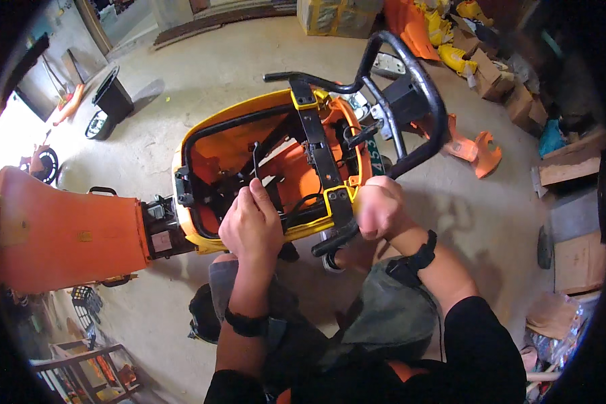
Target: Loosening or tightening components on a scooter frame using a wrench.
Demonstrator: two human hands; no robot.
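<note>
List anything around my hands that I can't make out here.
- Head view: what, if anything, the right hand grips; its own blurred, curled fingers hide it.
- Head view: the lower part of the thin black rod; the left hand covers it.
- Head view: parts deep inside the yellow body; shadow obscures them.
- Head view: the full shape of the black object; the left leg covers part.

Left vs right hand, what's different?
The left hand is at the yellow-rimmed shell's near edge; the right hand is by the yellow bracket. The left hand appears to pinch a thin black rod; the right hand's grip is unclear. The right hand looks blurrier than the left. Both are bare, with curled fingers.
</note>
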